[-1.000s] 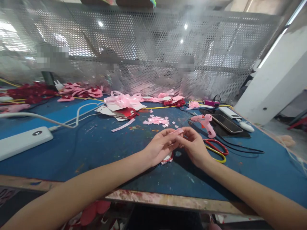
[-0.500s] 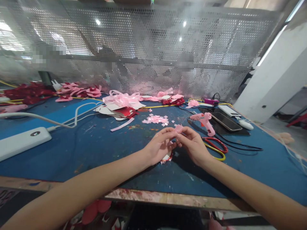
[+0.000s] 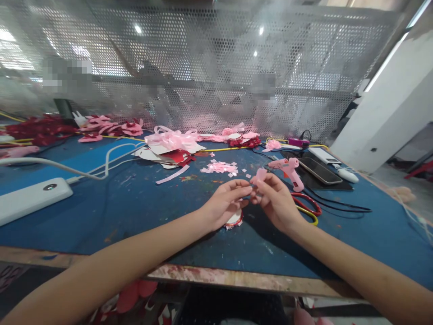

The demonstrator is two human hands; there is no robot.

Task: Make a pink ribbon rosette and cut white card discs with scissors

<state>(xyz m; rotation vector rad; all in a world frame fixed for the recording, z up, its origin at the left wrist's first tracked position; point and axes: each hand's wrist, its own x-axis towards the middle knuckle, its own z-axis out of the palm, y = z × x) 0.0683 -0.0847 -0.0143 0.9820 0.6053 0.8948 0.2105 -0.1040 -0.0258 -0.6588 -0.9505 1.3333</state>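
Note:
My right hand (image 3: 275,201) pinches a small pink ribbon piece (image 3: 260,174), which stands up from between the thumb and fingers. Close against those fingertips is my left hand (image 3: 226,203), its thumb and fingers pressed together; whatever they grip is hidden. Partly under the left hand lies a round white disc (image 3: 234,218) with a red rim and pink bits at its edge. Beyond both hands is a loose heap of small pink squares (image 3: 220,167). A pink glue gun (image 3: 291,172) rests right of the heap.
Scissors with red and yellow handles (image 3: 309,205) lie by my right wrist. A phone (image 3: 320,170) and cables are at the right. White card and pink ribbon (image 3: 172,144) are piled behind. A white power strip (image 3: 35,201) sits left; a perforated metal screen (image 3: 203,76) closes the back.
My right hand has turned and shifted slightly right with the pink ribbon piece, which now stands more upright. My left fingertips have come slightly apart from it, and more of the disc shows.

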